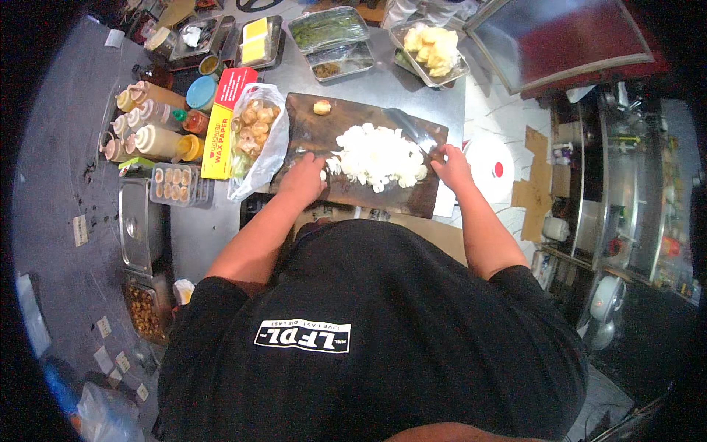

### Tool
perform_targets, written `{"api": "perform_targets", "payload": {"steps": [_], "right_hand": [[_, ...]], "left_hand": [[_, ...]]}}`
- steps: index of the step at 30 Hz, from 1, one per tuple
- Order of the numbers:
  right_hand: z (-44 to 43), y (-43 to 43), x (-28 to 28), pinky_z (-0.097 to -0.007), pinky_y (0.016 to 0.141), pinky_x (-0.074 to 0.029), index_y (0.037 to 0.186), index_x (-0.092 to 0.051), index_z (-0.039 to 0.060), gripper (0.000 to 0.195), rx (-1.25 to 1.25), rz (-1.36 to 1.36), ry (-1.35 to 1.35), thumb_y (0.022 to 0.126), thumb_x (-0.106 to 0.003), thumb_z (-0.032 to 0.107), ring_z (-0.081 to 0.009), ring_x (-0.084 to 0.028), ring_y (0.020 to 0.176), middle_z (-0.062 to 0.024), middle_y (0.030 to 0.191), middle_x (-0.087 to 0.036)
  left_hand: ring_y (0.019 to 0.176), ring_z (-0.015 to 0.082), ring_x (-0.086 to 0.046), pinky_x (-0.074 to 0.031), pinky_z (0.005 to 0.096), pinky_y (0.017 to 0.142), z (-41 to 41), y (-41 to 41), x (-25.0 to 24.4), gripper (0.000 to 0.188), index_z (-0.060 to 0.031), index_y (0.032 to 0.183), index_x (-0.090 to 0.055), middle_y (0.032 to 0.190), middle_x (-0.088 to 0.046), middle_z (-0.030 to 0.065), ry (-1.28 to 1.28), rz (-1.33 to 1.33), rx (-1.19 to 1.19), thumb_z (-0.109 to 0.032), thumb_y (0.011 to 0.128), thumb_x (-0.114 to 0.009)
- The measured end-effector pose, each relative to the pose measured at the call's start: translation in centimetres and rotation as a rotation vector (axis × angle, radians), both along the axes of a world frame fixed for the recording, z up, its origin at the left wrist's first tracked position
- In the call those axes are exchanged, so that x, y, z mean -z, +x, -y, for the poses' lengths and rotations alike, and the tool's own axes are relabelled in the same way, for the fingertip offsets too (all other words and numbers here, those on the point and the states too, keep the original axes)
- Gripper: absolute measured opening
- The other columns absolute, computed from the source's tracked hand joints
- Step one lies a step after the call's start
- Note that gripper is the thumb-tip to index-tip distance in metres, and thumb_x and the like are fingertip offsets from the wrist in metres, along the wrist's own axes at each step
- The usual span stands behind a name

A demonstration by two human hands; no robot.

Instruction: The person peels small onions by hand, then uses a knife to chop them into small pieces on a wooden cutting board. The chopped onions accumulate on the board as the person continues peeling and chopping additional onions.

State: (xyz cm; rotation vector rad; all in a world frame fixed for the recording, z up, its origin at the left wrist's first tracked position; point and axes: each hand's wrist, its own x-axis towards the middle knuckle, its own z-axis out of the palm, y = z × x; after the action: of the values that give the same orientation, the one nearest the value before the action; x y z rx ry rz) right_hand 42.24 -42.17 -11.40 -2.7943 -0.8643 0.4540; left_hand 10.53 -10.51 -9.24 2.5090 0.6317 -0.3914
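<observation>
A heap of chopped white onion (381, 157) lies on a dark wooden cutting board (309, 127) in front of me. My left hand (302, 179) is over the board's left side, fingers bent down beside the heap; a small white piece shows at its fingers. At the board's right edge is my right hand (455, 168), its fingertips touching or just over the rim. Whether either hand grips the board, I cannot tell. A broad knife blade (410, 128) lies along the far right of the board. One pale onion end (322, 107) sits apart near the far edge.
Left of the board stand a plastic bag of onions (257, 130), a wax paper box (223, 127), sauce bottles (157, 138) and an egg tray (174, 184). Behind are metal trays (331, 41) and a tray of yellow food (433, 50). A white round lid (491, 170) is at right.
</observation>
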Motion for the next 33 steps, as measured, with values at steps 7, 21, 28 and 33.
{"api": "perform_targets", "payload": {"steps": [7, 21, 28, 33], "right_hand": [[0.1, 1.2, 0.9, -0.0528, 0.103, -0.058, 0.133, -0.067, 0.0062, 0.044, -0.043, -0.144, 0.077, 0.098, -0.084, 0.028, -0.0425, -0.071, 0.122, -0.0195, 0.129, -0.071], [4.2, -0.4, -2.2, -0.0517, 0.094, -0.058, 0.122, -0.065, -0.0026, 0.039, 0.131, -0.27, 0.211, 0.096, -0.074, 0.025, -0.0474, -0.074, 0.104, -0.0297, 0.11, -0.075], [2.9, -5.8, -3.3, -0.0504, 0.093, -0.058, 0.13, -0.061, -0.0002, 0.043, 0.084, -0.269, 0.322, 0.097, -0.074, 0.023, -0.0444, -0.076, 0.104, -0.0271, 0.112, -0.077], [0.5, -8.9, -4.5, -0.0485, 0.089, -0.059, 0.139, -0.057, 0.0077, 0.045, 0.112, -0.47, 0.315, 0.098, -0.072, 0.019, -0.0416, -0.076, 0.097, -0.0227, 0.109, -0.076]], "left_hand": [[0.122, 0.045, -0.069, -0.056, 0.0555, 0.107, 0.3, 0.3, 1.5, 0.039, -0.0047, 0.124, -0.075, 0.126, -0.073, 0.0195, 0.116, 0.116, 0.018, -0.023, 0.092, -0.087], [0.126, 0.0425, -0.068, -0.057, 0.0521, 0.108, 1.3, 5.2, 0.1, 0.038, -0.0096, 0.125, -0.074, 0.129, -0.074, 0.0177, 0.041, 0.011, -0.076, -0.016, 0.09, -0.087], [0.126, 0.0404, -0.068, -0.056, 0.0508, 0.11, 0.4, 2.7, 3.2, 0.044, -0.0107, 0.13, -0.074, 0.128, -0.071, 0.0154, -0.046, 0.197, 0.062, -0.022, 0.09, -0.089], [0.127, 0.0408, -0.066, -0.056, 0.0505, 0.11, -1.9, 1.3, 1.9, 0.048, -0.0111, 0.134, -0.071, 0.134, -0.067, 0.0155, -0.022, 0.347, -0.038, -0.024, 0.091, -0.087]]}}
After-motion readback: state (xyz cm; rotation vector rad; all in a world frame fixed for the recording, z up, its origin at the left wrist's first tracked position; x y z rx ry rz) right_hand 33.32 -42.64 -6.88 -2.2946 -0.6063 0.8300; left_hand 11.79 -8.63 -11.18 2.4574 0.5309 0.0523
